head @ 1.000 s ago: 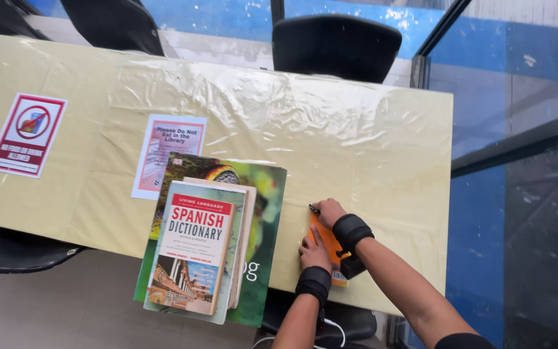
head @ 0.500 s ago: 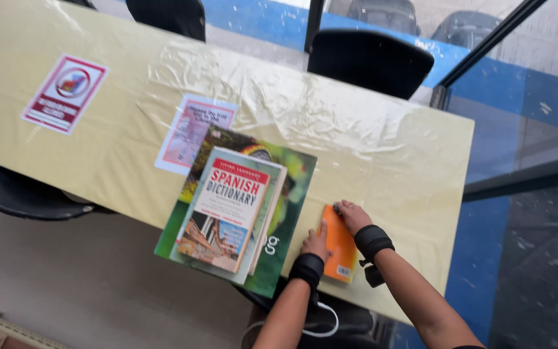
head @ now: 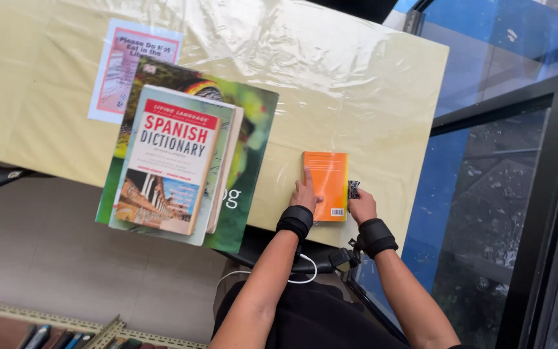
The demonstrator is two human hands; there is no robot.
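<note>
A small orange book [head: 326,181] lies flat on the yellow, plastic-covered table [head: 369,97], close to its near edge. My left hand [head: 305,194] rests on the book's left edge with the index finger stretched along the cover. At the book's right edge, my right hand [head: 363,207] pinches a small dark patterned object [head: 353,189]. Both wrists wear black bands.
To the left, a stack of books [head: 175,161] overhangs the table's near edge, with a red-and-white paperback on a large green book. A pink paper notice [head: 114,71] lies under the plastic. A dark-framed glass wall [head: 524,161] runs along the right. A bookshelf [head: 46,333] shows at bottom left.
The orange book has gone from angled to lying straight and flat. My right hand has slid off the cover to the book's right edge. The view has come closer.
</note>
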